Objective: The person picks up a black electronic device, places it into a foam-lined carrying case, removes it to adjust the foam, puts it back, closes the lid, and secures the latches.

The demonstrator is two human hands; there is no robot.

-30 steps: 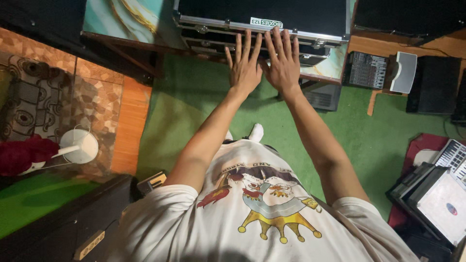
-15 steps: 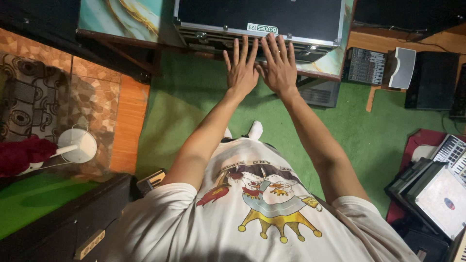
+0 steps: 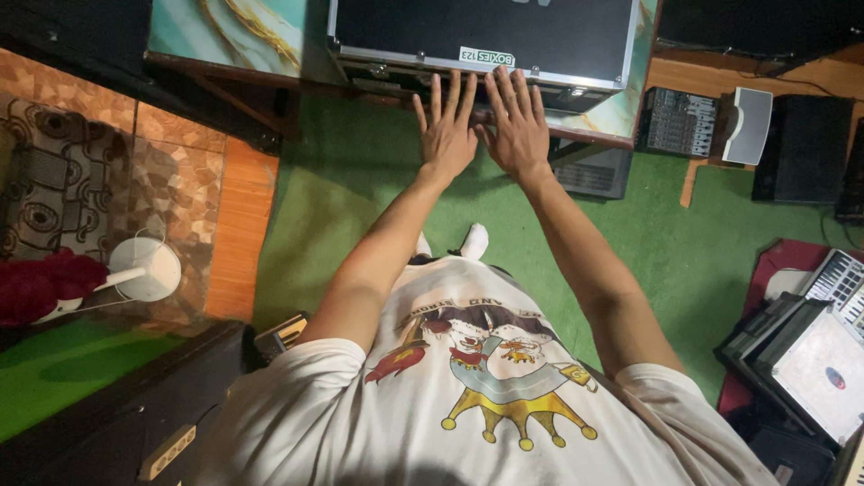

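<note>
My left hand [image 3: 447,130] and my right hand [image 3: 515,126] are stretched out side by side, fingers spread, palms down. Both hold nothing. They hover at the near edge of a black flight case [image 3: 481,36] with metal trim and latches, which lies on a table with a teal marbled top [image 3: 238,31]. The fingertips overlap the case's front rim; whether they touch it I cannot tell. Below the arms I see a white printed shirt and white-socked feet [image 3: 472,241] on green carpet [image 3: 342,180].
A small audio mixer [image 3: 677,121], a white device [image 3: 750,124] and a black box [image 3: 801,148] stand at the right. Stacked gear and a keyboard [image 3: 814,355] lie at lower right. A white dustpan [image 3: 144,270] and red cloth [image 3: 40,283] lie left, a black case [image 3: 126,405] at lower left.
The view has drifted slightly, so both hands sit a little lower in the picture. Their open, side-by-side pose at the case's edge is unchanged.
</note>
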